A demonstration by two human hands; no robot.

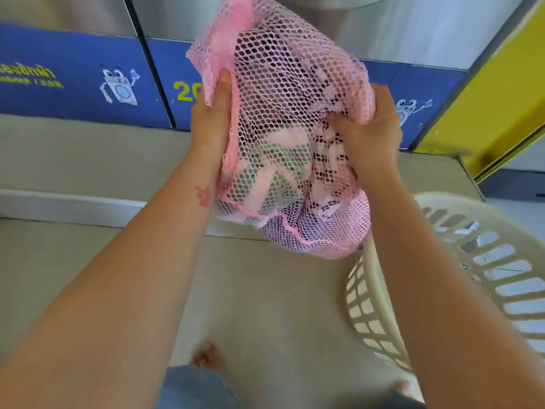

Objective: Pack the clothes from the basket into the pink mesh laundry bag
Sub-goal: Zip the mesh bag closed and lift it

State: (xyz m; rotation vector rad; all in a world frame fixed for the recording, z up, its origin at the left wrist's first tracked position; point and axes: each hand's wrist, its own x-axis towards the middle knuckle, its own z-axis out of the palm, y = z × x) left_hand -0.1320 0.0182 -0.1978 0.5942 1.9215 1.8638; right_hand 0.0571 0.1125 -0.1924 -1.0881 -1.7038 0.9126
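The pink mesh laundry bag (283, 84) is held up in the air in front of me, bulging with clothes. Through the mesh show pink, green and dark patterned garments (274, 172). My left hand (211, 122) grips the bag's left side, fingers closed on the mesh. My right hand (368, 128) clutches the right side, bunching mesh and cloth together. The cream plastic basket (483, 261) stands on the floor at the lower right, under my right forearm; no clothes show in the visible part of it.
Blue-panelled steel washing machines (82, 75) line the back. A yellow panel (486, 98) slants at the right. A raised floor step (73, 202) runs across in front of the machines. My bare feet (206, 355) stand on the beige floor.
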